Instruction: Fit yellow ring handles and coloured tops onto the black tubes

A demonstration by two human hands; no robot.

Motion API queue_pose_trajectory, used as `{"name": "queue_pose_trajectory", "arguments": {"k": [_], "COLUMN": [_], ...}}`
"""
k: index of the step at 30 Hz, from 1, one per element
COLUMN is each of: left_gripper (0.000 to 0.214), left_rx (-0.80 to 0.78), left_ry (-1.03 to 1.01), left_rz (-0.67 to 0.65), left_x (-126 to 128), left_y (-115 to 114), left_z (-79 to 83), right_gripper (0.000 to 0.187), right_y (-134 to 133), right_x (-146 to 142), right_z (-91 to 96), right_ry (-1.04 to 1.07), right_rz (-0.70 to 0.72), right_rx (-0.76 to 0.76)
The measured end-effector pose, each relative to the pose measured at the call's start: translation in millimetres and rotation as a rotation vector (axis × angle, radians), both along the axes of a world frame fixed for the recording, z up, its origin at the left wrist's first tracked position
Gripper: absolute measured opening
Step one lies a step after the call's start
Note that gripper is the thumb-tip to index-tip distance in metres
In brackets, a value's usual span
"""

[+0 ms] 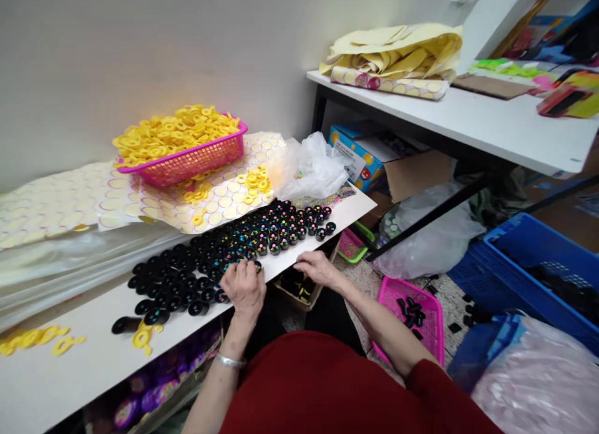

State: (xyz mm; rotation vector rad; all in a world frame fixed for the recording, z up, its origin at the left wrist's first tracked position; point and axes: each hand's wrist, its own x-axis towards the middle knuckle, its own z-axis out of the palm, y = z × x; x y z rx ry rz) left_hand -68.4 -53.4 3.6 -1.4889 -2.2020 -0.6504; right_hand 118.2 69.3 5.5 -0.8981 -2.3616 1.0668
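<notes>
Many small round black cups [274,248] stand packed together on a white table [88,303]. Bright coloured bits show in those toward the right; the left ones look dark inside. My left hand [244,288] is closed at the front edge of the group, its fingers curled down among the nearest cups, and whatever they grip is hidden. Past the table's front edge, my right hand [319,268] is closed in a pinch, with its fingertips close to the tabletop; what is in them cannot be made out. One black cup [125,325] lies on its side beside yellow ring-shaped pieces [143,338].
A pink basket [187,162] heaped with yellow ring pieces [180,131] stands at the back on patterned sheets [219,206]. Right of it lies a clear plastic bag [309,168]. An open carton [299,296] sits below the table, and a pink basket [437,328] stands on the floor.
</notes>
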Motion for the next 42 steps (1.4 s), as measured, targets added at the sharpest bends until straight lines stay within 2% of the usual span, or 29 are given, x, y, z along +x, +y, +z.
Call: {"name": "queue_pose_trajectory", "arguments": {"k": [2,4,6,8,12,16,20,23,26,29,32,35,38,42], "left_gripper": [0.024,0.023,0.023,0.024,0.026,0.027,0.028,0.028,0.032,0.037,0.041,0.047,0.049,0.036], "left_rx": [-0.009,-0.033,-0.029,0.015,0.096,0.133,0.164,0.194,0.229,0.233,0.209,0.186,0.219,0.392], "left_ry": [0.009,0.007,-0.035,-0.124,-0.289,-0.381,-0.482,-0.528,-0.562,-0.585,-0.613,-0.672,-0.762,-1.048], "left_rz": [-0.074,-0.164,-0.242,-0.299,-0.359,-0.415,-0.435,-0.415,-0.384,-0.356,-0.358,-0.350,-0.333,-0.256], "left_x": [7.0,14.1,19.7,22.7,21.8,17.5,14.8,14.3,14.9,16.0,16.0,14.3,15.5,27.6], "left_y": [1.5,5.6,11.4,17.6,25.7,26.8,26.8,28.9,32.0,33.7,33.1,30.0,21.4,3.2], "left_z": [-1.7,-4.6,-9.3,-15.2,-24.9,-27.6,-28.8,-31.3,-34.0,-34.5,-32.8,-30.6,-24.7,-4.1], "right_gripper": [0.014,0.015,0.017,0.022,0.032,0.035,0.036,0.035,0.035,0.036,0.034,0.031,0.031,0.033], "right_y": [17.7,41.0,65.6,86.6,108.8,113.8,116.2,117.1,115.2,110.1,99.1,74.5,32.9,-28.9], "right_x": [-18.7,-46.0,-77.8,-108.8,-153.3,-167.3,-162.2,-154.1,-145.3,-134.1,-115.9,-87.4,-52.3,-17.0], "right_z": [25.6,50.8,71.4,84.8,90.0,82.3,80.4,83.5,88.6,93.2,92.2,81.8,63.7,33.0], "right_ry": [0.130,0.129,0.007,-0.186,-0.434,-0.482,-0.495,-0.479,-0.474,-0.480,-0.385,-0.160,0.051,0.072], "right_rz": [0.016,0.025,-0.015,-0.091,-0.279,-0.352,-0.374,-0.385,-0.341,-0.199,-0.151,-0.200,-0.170,-0.056], "right_rx": [0.116,0.269,0.389,0.424,0.345,0.210,0.177,0.212,0.353,0.520,0.587,0.588,0.567,0.646]}}
